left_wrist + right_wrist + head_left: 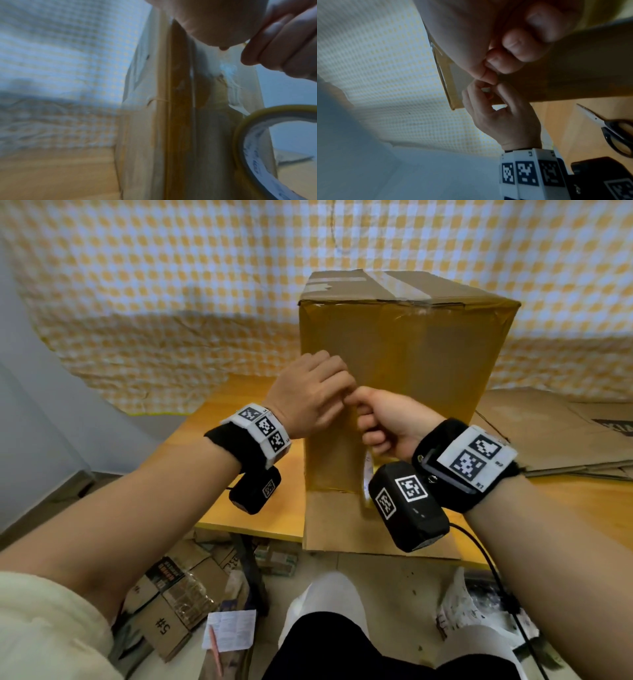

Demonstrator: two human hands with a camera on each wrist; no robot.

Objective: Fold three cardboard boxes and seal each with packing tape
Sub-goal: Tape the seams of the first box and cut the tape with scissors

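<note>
Fingers [489, 77] of both hands are pinching clear packing tape [233, 86] taut against the tall brown cardboard box [404, 364] standing on the wooden tabletop [233, 419], probably to tear it off the roll [248, 135].

Wooden table [239, 508]: upright cardboard box [404, 364], flattened cardboard [548, 433], scissors [611, 129].

Tall box [404, 392] stands upright mid counter [219, 474], blocking the centre, w/ both hands [310, 392] at its near face. Counter bare to box's left. Right side taken by flattened cardboard [555, 433]. Scissors [611, 131] lie on counter near box. Checked cloth [171, 285] hangs close behind.
</note>
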